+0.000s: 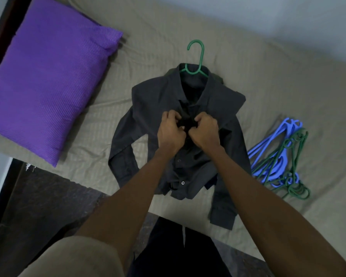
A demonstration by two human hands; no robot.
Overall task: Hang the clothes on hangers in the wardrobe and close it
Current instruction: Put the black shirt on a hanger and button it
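A dark grey button-up shirt (pixel 148 108) lies flat on the bed with a green hanger (pixel 198 56) inside its collar, the hook pointing away from me. My left hand (pixel 171 130) and my right hand (pixel 205 130) meet at the shirt's chest, each pinching one edge of the front placket. The fingertips are hidden in the dark fabold. Both sleeves trail down towards the bed's near edge. The wardrobe is out of view.
A pile of several blue and green hangers (pixel 282 158) lies on the bed to the right of the shirt. A purple pillow (pixel 48 72) fills the left side. The olive bedsheet (pixel 288 86) stretches to the wall. Dark floor (pixel 44 200) lies near left.
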